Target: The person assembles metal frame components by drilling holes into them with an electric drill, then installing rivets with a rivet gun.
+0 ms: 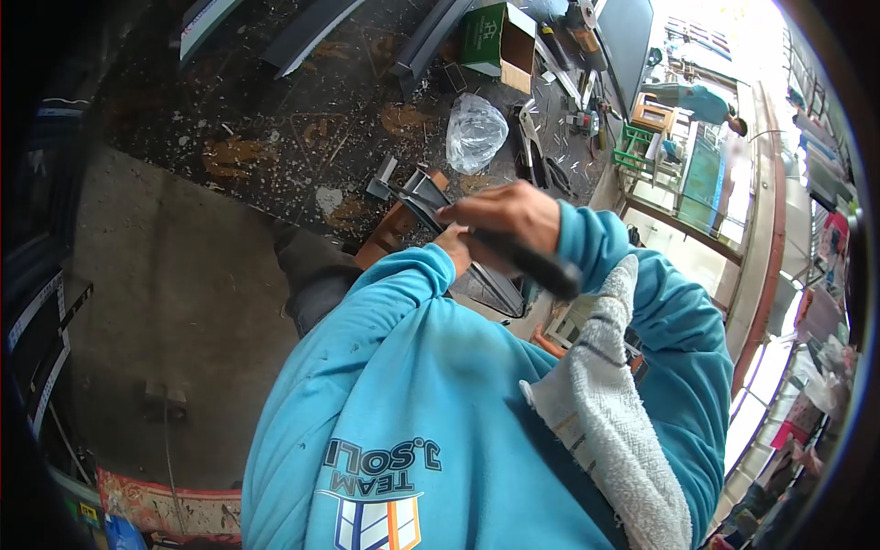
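Both my hands meet in front of my chest, sleeved in a blue sweatshirt. My right hand (509,215) is closed around the dark handle of a tool (541,268), whose working end is hidden. My left hand (454,244), mostly covered by the right one, holds a short dark metal profile piece (423,195) that sticks out to the upper left. The tool lies against that piece. A white towel (605,412) hangs over my shoulder.
The floor below is strewn with metal chips. Long dark profiles (302,37) lie at the top, beside a green cardboard box (495,37) and a clear plastic bag (475,133). Hand tools lie near the bag. Another person in blue (701,101) bends at the upper right.
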Available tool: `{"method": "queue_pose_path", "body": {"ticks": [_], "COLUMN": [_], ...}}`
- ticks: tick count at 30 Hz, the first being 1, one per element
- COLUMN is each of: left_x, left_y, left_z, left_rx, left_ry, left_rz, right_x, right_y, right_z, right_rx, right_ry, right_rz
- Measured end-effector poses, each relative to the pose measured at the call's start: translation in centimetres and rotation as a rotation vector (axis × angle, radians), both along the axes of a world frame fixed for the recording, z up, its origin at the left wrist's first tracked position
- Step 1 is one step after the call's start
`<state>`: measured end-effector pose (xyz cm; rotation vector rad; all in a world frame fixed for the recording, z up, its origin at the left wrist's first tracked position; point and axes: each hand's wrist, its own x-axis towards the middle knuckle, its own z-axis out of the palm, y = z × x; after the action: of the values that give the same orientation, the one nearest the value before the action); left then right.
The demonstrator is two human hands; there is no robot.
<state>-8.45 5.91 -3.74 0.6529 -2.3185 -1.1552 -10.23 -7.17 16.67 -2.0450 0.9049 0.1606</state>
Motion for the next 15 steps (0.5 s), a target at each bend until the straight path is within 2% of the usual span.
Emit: {"method": "queue_pose_path", "body": {"ticks": [6,13,15], "left_x": [0.1,0.3,0.4], "left_y": [0.0,0.3,0.3], "left_z": [-0.3,-0.4,-0.5], "left_rx": [-0.001,-0.006,-0.008], "left_ry": [-0.004,-0.019,-0.023], "left_rz": [-0.017,-0.043,-0.05], "right_x": [-2.7,-2.8,-2.6], "right_y": [-0.1,1.4,1.5], "right_z": [2.5,2.5,2.7], "right_rx": [-0.017,-0.012,-0.029], "right_ry": [0.008,0.08,0.08], "right_rz": [-0.078,-0.033,0.046]}}
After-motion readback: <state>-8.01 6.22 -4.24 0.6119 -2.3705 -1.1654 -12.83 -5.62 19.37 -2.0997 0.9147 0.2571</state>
